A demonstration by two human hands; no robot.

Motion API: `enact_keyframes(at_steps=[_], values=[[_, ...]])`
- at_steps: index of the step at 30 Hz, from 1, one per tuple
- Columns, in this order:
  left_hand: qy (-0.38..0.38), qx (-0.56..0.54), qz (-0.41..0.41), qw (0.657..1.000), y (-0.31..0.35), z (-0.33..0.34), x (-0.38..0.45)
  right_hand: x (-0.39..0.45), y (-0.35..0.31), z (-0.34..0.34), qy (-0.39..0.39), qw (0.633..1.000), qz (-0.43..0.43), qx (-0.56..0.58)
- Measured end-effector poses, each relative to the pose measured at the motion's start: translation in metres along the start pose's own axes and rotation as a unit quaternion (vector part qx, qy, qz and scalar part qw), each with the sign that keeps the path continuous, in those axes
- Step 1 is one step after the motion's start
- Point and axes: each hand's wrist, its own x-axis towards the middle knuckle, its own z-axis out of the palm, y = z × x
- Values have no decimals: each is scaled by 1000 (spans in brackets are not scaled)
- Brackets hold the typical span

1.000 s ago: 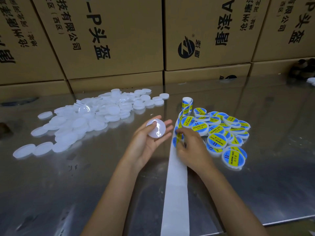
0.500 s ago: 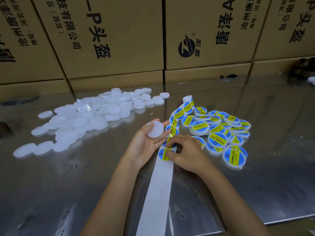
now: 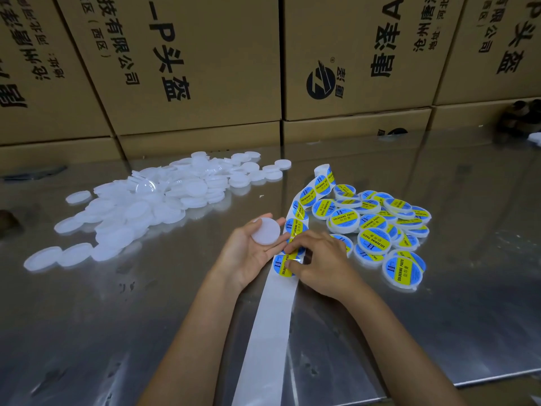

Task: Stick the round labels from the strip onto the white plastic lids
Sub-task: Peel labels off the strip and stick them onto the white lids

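Head view: left hand (image 3: 248,253) cradling blank lid (image 3: 265,231) on open palm; right hand (image 3: 320,263) fingers (image 3: 292,263) pinching label (image 3: 282,265) on strip (image 3: 272,323), strip running 6-to-12 o'clock on counter (image 3: 117,317); lid lying at 11 o'clock from label.

Matt white plastic lids (image 3: 152,206) and glossy paper labels (image 3: 295,227) lie on scuffed reflective metal table (image 3: 439,317).

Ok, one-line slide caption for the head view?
Left hand cradles a blank white plastic lid; right hand peels a round blue-yellow label.
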Motion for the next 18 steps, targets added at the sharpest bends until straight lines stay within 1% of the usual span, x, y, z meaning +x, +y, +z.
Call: enact_keyframes(at_steps=[8,11,18], values=[[4,10,3,1000,-1,3,0,0,-2,3,27,1000,-3,5],[-5,16,-1,1000,0,5,-2,0,-3,4,24,1000,-4,0],[-26,75,4,997,-1,10,-7,1,-3,6,18,1000,-3,-9]])
